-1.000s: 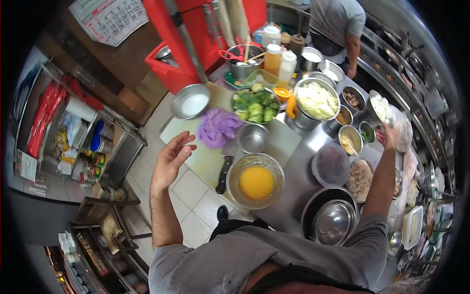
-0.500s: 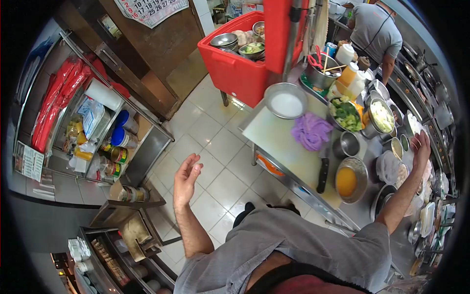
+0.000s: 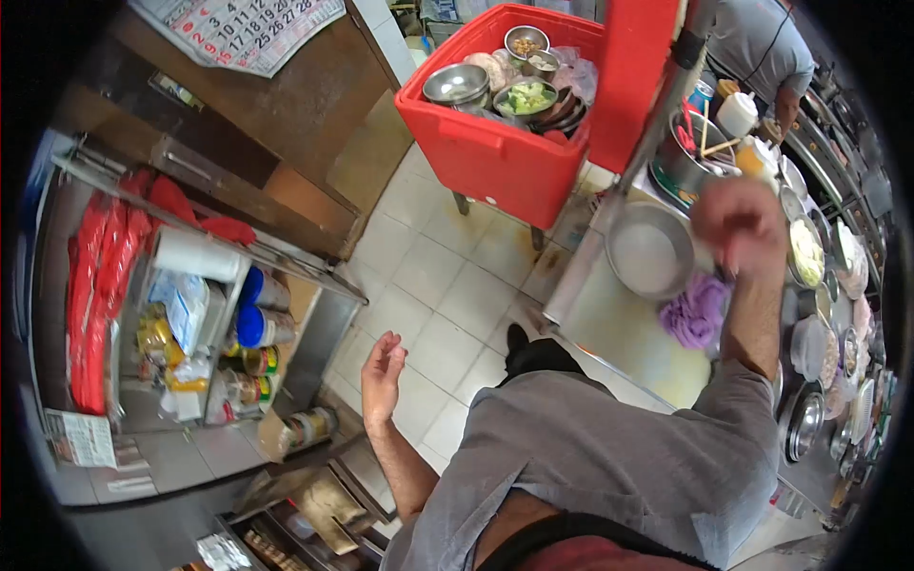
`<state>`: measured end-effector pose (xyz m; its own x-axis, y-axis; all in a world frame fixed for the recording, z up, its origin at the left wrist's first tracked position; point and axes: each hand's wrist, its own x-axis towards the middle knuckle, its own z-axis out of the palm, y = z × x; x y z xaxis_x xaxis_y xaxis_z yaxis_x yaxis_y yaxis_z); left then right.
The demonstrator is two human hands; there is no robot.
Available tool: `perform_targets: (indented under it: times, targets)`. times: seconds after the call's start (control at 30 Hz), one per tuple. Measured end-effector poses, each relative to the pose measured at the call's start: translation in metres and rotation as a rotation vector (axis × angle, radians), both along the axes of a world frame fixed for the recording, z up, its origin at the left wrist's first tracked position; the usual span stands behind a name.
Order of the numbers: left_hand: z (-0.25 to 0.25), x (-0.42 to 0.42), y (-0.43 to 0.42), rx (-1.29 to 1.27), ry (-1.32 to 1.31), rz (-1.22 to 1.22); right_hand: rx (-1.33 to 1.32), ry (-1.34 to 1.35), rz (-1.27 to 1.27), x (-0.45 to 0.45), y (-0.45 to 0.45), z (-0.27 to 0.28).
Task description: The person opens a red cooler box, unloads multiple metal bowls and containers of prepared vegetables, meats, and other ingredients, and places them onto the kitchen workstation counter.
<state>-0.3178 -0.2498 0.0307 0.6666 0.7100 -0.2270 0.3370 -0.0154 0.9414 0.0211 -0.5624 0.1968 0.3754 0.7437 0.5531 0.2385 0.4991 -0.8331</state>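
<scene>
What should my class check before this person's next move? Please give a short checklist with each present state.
1. Left hand free: ok, nothing visible in it.
2. Right hand free: cannot tell, it is blurred.
3. Red container open: ok, bowls show inside.
4. Purple cloth off the floor: ok, it lies on the worktop.
5. Large metal bowl upright beside the cloth: ok.
</scene>
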Motion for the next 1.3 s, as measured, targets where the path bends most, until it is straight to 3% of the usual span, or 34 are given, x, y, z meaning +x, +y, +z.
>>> perform_targets:
  times: [0.13,0.3,0.57,0.8,0.83,0.9,1.1,1.2,1.27,1.3]
  targets:
    - [0.015,0.046,0.054,-0.072,0.001,-0.049,0.181,-0.039,1.017,-0.014,0.117,0.04]
    - [0.004,0.106,0.125,-0.112,0.032,-0.125,0.126,0.105,1.236,-0.01,0.197,0.053]
    - [-0.02,0.212,0.261,-0.136,0.073,-0.389,0.318,0.023,0.996,0.017,0.318,0.032]
    - [0.0,0.296,0.382,-0.147,0.057,-0.498,0.407,-0.071,0.797,0.056,0.408,0.05]
    - [-0.001,0.308,0.397,-0.106,0.08,-0.52,0.367,0.017,0.754,0.06,0.414,0.052]
    - [-0.005,0.334,0.418,-0.114,0.082,-0.536,0.327,0.108,0.7,0.074,0.431,0.052]
    - [-0.022,0.413,0.44,-0.134,0.105,-0.618,0.408,-0.059,0.546,0.132,0.469,0.032]
    - [-0.019,0.446,0.447,-0.162,0.126,-0.682,0.277,-0.079,0.463,0.176,0.479,0.026]
    - [-0.012,0.463,0.458,-0.062,0.075,-0.819,0.004,0.122,0.335,0.208,0.488,0.022]
    - [-0.024,0.473,0.473,-0.197,0.183,-0.769,-0.101,0.207,0.243,0.223,0.494,0.019]
